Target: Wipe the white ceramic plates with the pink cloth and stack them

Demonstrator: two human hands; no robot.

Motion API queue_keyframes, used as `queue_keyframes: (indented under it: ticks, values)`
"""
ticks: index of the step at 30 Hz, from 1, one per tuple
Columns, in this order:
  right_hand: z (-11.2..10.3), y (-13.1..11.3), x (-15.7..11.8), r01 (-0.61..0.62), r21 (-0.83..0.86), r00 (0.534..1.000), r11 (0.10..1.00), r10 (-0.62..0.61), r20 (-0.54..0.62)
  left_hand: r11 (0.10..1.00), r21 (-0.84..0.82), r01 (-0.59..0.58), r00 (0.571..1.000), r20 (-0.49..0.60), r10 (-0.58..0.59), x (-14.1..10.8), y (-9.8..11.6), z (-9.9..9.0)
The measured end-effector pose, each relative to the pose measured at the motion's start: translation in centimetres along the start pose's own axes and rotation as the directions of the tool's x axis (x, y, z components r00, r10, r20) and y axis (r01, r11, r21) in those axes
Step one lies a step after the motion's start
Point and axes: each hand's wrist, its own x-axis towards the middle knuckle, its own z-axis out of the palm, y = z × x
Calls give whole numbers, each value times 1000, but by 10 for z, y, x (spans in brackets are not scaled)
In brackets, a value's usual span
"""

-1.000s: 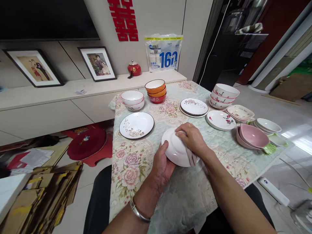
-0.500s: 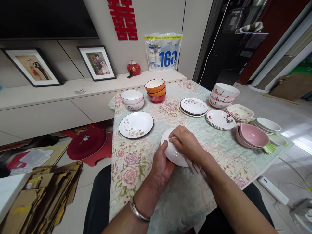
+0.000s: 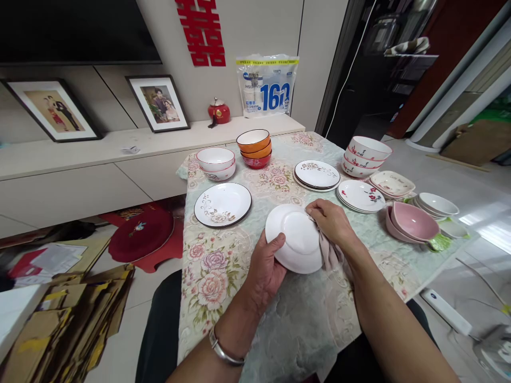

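A white plate [image 3: 299, 239], its ringed underside facing up, is tilted above the table. My left hand [image 3: 265, 266] grips its left edge, thumb on top and fingers beneath. At the plate's right rim my right hand [image 3: 331, 221] is closed on a pinkish-grey cloth [image 3: 329, 252], which hangs down beside the plate. To the left of the held plate lies a white plate with a dark rim and floral print [image 3: 222, 205]. Beyond my hands are stacked dark-rimmed plates [image 3: 317, 174] and red-flowered plates [image 3: 361, 196].
White bowls [image 3: 216, 162] and orange bowls [image 3: 254, 141] stand at the table's [image 3: 239, 250] far side. White floral bowls [image 3: 367, 154], pink bowls [image 3: 415, 222] and small white bowls [image 3: 438, 205] are on the right. Flattened cardboard [image 3: 67, 319] lies on the floor at left.
My right hand and the cloth have moved right, from the plate's middle to its right edge, uncovering the plate's underside. My left hand still holds the plate.
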Motion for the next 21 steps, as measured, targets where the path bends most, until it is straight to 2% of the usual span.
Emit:
queue_keyframes:
  ticks: [13, 21]
  values:
    - [3, 3, 3, -30, 387, 992, 922, 75, -102, 990, 38, -136, 990, 29, 135, -7, 3, 7]
    - [5, 4, 2, -41, 491, 992, 870, 93, -82, 985, 62, -161, 987, 15, 160, -9, 5, 9]
